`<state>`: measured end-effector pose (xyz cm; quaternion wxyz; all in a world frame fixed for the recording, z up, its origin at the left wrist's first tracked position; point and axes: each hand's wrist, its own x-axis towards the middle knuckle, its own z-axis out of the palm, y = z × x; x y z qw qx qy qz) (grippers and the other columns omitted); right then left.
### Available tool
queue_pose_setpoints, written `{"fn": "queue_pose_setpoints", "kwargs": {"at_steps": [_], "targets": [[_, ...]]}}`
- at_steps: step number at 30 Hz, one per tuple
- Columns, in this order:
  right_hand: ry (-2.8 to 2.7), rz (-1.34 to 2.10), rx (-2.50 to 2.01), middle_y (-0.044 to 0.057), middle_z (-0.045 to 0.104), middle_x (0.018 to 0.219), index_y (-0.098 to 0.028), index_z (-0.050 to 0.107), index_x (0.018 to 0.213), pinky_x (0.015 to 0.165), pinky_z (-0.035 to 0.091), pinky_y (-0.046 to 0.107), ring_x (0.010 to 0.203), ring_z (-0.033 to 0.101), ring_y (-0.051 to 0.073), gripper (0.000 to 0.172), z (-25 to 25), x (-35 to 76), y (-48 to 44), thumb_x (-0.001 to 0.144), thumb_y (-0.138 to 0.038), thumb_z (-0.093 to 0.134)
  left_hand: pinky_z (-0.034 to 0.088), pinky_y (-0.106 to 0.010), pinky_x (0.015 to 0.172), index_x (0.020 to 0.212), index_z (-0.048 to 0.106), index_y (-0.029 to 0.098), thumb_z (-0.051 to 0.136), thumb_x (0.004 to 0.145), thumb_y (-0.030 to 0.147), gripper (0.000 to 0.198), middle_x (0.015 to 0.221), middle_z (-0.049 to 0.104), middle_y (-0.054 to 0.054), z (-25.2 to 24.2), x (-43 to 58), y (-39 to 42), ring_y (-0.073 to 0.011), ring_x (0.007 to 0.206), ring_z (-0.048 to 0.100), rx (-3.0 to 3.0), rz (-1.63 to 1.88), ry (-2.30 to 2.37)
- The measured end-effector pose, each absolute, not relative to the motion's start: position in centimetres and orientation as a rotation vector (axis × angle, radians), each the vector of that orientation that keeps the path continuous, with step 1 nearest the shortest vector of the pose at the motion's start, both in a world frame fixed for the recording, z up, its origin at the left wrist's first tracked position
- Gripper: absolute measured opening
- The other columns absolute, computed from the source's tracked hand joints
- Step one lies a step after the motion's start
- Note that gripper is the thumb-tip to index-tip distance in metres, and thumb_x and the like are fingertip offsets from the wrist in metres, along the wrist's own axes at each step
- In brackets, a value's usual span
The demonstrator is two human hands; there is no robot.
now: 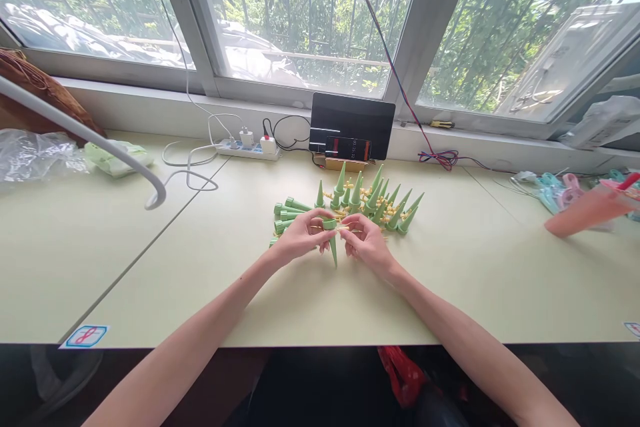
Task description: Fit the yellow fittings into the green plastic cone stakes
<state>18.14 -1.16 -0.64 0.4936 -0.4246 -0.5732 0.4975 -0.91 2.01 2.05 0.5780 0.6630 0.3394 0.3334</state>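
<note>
My left hand [300, 235] is closed on the wide top of a green cone-shaped spike [332, 240], whose tip points down toward the table. My right hand [366, 240] pinches a small yellow piece [344, 228] right at the top of that spike. Just behind both hands stands a cluster of several upright green spikes [373, 203] mixed with small yellow parts. A few more green spikes [290, 210] lie flat to the left of the cluster.
A pale green table [150, 267] runs along a window sill. A dark tablet [351, 123] with a phone [349, 148] leans at the back, a power strip [249, 147] with cables to its left. Another person's arm [590, 210] reaches in at the right, by pastel items [555, 190].
</note>
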Motion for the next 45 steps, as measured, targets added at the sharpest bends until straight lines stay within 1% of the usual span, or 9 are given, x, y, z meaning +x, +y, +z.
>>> {"fn": "queue_pose_setpoints", "kwargs": {"at_steps": [4, 8, 11, 17, 22, 29, 35, 41, 45], "targets": [[-1.286, 1.386, -1.013, -0.002, 0.058, 0.071, -0.018, 0.056, 0.091, 0.033, 0.037, 0.02, 0.042, 0.054, 0.009, 0.037, -0.7, 18.2, -0.8, 0.078, -0.049, 0.07, 0.05, -0.025, 0.055, 0.109, 0.057, 0.019, 0.07, 0.081, 0.039, 0.036, 0.065, 0.058, 0.003, 2.0, -1.0, 2.1, -0.0112, 0.053, 0.058, 1.564, 0.802, 0.782], [-1.212, 1.643, -0.937, -0.001, 0.056, 0.066, -0.015, 0.06, 0.081, 0.031, 0.029, 0.018, 0.045, 0.055, 0.008, 0.039, -0.7, 18.3, -0.7, 0.079, -0.053, 0.069, 0.05, -0.025, 0.054, 0.109, 0.057, 0.019, 0.069, 0.081, 0.038, 0.036, 0.067, 0.057, 0.003, 2.2, -0.9, 2.0, -0.0115, 0.052, 0.059, 1.554, 0.82, 0.766], [-1.172, 1.814, -0.86, -0.001, 0.055, 0.065, -0.013, 0.064, 0.08, 0.033, 0.024, 0.017, 0.045, 0.052, 0.006, 0.04, -0.7, 18.6, -0.7, 0.081, -0.052, 0.068, 0.05, -0.026, 0.055, 0.111, 0.057, 0.018, 0.069, 0.081, 0.038, 0.038, 0.068, 0.058, 0.003, 2.3, -0.9, 2.0, -0.0115, 0.053, 0.059, 1.541, 0.82, 0.761], [-1.082, 1.941, -0.77, -0.001, 0.055, 0.068, -0.012, 0.066, 0.082, 0.036, 0.022, 0.017, 0.046, 0.045, 0.002, 0.033, -0.5, 18.9, -0.6, 0.08, -0.044, 0.073, 0.05, -0.026, 0.056, 0.112, 0.059, 0.018, 0.068, 0.081, 0.038, 0.038, 0.064, 0.055, 0.004, 2.3, -0.9, 2.0, -0.0119, 0.054, 0.059, 1.56, 0.818, 0.781], [-1.049, 1.965, -0.73, -0.002, 0.056, 0.072, -0.012, 0.066, 0.084, 0.037, 0.019, 0.019, 0.045, 0.04, 0.001, 0.028, -0.4, 19.0, -0.6, 0.079, -0.038, 0.076, 0.05, -0.025, 0.054, 0.111, 0.06, 0.017, 0.07, 0.08, 0.038, 0.038, 0.063, 0.054, 0.004, 2.2, -1.0, 1.8, -0.0121, 0.055, 0.059, 1.527, 0.844, 0.77], [-1.113, 1.94, -0.712, -0.005, 0.052, 0.057, -0.015, 0.06, 0.077, 0.043, 0.02, 0.022, 0.04, 0.031, 0.002, 0.029, -0.7, 19.3, -0.5, 0.079, -0.04, 0.075, 0.046, -0.024, 0.048, 0.111, 0.059, 0.015, 0.071, 0.08, 0.04, 0.041, 0.062, 0.056, 0.003, 2.2, -0.2, 1.2, -0.01, 0.049, 0.054, 1.439, 0.9, 0.738], [-1.193, 1.891, -0.792, -0.006, 0.051, 0.055, -0.016, 0.056, 0.071, 0.043, 0.017, 0.024, 0.039, 0.028, 0.003, 0.035, -0.3, 19.4, -0.7, 0.078, -0.046, 0.074, 0.046, -0.023, 0.046, 0.109, 0.059, 0.014, 0.07, 0.081, 0.04, 0.04, 0.063, 0.054, 0.003, 1.7, 0.2, 0.7, -0.0096, 0.049, 0.054, 1.392, 0.926, 0.699], [-1.201, 1.866, -0.825, -0.005, 0.052, 0.058, -0.016, 0.057, 0.075, 0.042, 0.021, 0.022, 0.043, 0.036, 0.004, 0.035, -0.1, 19.6, -0.8, 0.076, -0.045, 0.076, 0.045, -0.022, 0.047, 0.1, 0.059, 0.014, 0.072, 0.079, 0.041, 0.036, 0.066, 0.057, 0.002, 1.6, 0.6, 0.2, -0.0093, 0.052, 0.055, 1.268, 0.936, 0.66], [-1.222, 1.827, -0.846, -0.005, 0.051, 0.056, -0.017, 0.054, 0.074, 0.039, 0.02, 0.021, 0.043, 0.039, 0.005, 0.036, -0.6, 19.8, -0.6, 0.075, -0.045, 0.077, 0.043, -0.021, 0.048, 0.093, 0.059, 0.013, 0.071, 0.081, 0.042, 0.034, 0.07, 0.058, 0.001, 1.0, 0.7, 0.4, -0.0077, 0.053, 0.054, 1.149, 0.863, 0.635]]}}
